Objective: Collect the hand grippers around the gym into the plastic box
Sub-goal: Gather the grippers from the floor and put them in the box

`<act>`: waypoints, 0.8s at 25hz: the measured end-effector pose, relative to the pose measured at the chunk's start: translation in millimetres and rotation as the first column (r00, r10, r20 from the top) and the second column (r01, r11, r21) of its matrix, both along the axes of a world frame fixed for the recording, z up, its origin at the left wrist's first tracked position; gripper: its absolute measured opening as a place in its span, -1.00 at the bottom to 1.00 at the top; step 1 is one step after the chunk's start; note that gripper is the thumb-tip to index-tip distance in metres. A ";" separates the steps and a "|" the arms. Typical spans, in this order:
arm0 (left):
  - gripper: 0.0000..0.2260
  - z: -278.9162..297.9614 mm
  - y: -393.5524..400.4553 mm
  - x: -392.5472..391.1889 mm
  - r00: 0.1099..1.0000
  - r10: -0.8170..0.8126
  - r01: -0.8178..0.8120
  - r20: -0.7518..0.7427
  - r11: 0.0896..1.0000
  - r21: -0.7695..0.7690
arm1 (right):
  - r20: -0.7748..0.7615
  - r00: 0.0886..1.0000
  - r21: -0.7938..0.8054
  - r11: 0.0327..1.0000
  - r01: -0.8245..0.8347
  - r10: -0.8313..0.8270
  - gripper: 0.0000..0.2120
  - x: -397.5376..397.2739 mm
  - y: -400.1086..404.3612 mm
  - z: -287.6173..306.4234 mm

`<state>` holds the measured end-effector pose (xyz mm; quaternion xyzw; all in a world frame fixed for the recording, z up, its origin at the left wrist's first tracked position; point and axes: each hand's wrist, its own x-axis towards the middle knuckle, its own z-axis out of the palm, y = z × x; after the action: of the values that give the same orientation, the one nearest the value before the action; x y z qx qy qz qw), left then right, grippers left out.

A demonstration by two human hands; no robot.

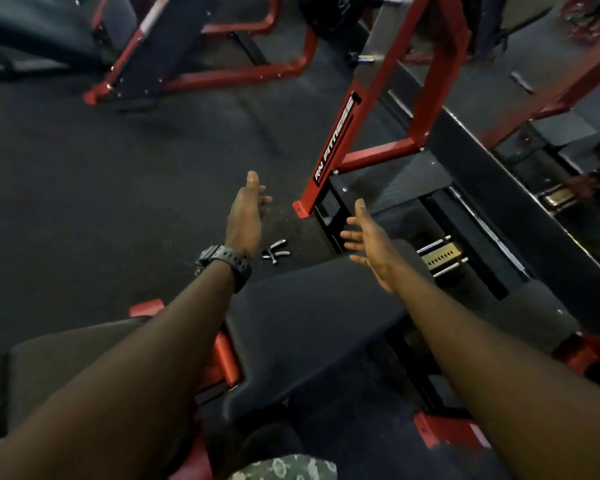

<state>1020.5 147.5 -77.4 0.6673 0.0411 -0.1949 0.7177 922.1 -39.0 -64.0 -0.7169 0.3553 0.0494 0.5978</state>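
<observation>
Dark rubber floor (118,202) carries a hand gripper (275,253) beyond the padded seat (309,323), so both hands, left (245,216) and right (371,240), reach forward, spread and empty.

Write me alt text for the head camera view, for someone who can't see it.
Two bare, open hands, left hand and right hand, reach forward above a hand gripper lying on the dark gym floor. A black padded bench sits below the arms, and a red machine frame stands ahead to the right.

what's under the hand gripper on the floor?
Hand gripper lies on dark floor matting, just beyond the black bench pad. Beneath it, only mat shows; the contact itself is hidden.
</observation>
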 end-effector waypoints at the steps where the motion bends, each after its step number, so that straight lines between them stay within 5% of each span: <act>1: -0.46 -1.5 -12.3 11.4 1.000 0.012 -0.012 -0.009 1.000 0.011 | -0.025 1.000 0.011 1.000 -0.018 0.018 -0.29 15.2 -13.9 -5.3; 10: -0.42 -49.9 -75.3 101.0 0.980 0.194 -0.184 -0.055 0.971 0.150 | -0.131 0.961 0.129 0.965 -0.227 0.244 -0.31 159.6 -107.4 -94.5; 20: -0.32 -242.6 -185.3 168.6 0.917 0.324 -0.265 -0.234 0.931 0.249 | -0.279 0.833 0.165 0.879 -0.448 0.477 -0.35 262.1 -202.7 -316.3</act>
<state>1189.0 -37.8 -320.0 0.6931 0.2598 -0.1678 0.6511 1184.2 -241.7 -380.2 -0.7361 0.2583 0.3211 0.5370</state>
